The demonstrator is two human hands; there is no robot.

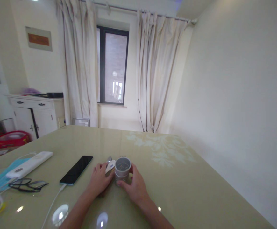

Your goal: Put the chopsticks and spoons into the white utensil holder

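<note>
A small round grey metal cup (pixel 123 169), open at the top with tiny light specks inside, stands upright on the table. My right hand (pixel 136 187) is closed around its right side, thumb in front and fingers behind. On the cup's left, my left hand (pixel 100 180) has its fingers curled and its thumb reaching to the cup's side. Between that thumb and the fingers is a white oval piece (pixel 110 166) with a blue mark. Just behind it a small shiny metal piece (pixel 109 159) shows, too small to name.
The glossy greenish table (pixel 188 194) has a pale leaf pattern. Left of my hands lie a black phone (pixel 76 170) on a white cable, glasses (pixel 28 185), a white power strip (pixel 30 164) and a blue face mask (pixel 3 178). A wall (pixel 243 105) borders the right side.
</note>
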